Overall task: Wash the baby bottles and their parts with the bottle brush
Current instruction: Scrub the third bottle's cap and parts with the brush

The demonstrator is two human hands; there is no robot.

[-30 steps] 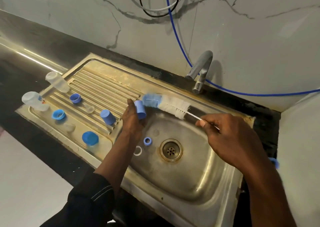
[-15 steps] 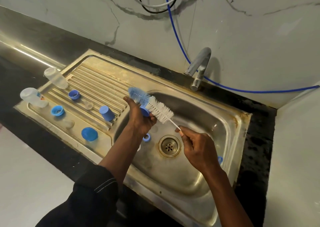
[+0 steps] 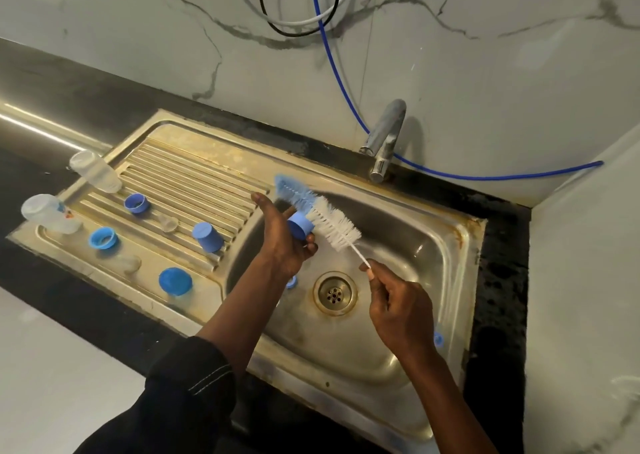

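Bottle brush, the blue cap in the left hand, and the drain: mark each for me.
bottle brush (image 3: 334,226), head view, middle of the white bristles.
blue cap (image 3: 300,226), head view, its side wall.
drain (image 3: 334,293), head view, centre of the strainer.

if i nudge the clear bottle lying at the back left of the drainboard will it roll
Likely yes: the clear bottle lies on its side and looks round. It seems empty, thin plastic, so probably light and easily shifted. The drainboard ridges might slow it.

Blue cap (image 3: 300,228), bottle brush (image 3: 327,221) slanted against it (blue tip, white bristles), clear bottles (image 3: 95,171) on drainboard (image 3: 194,173)
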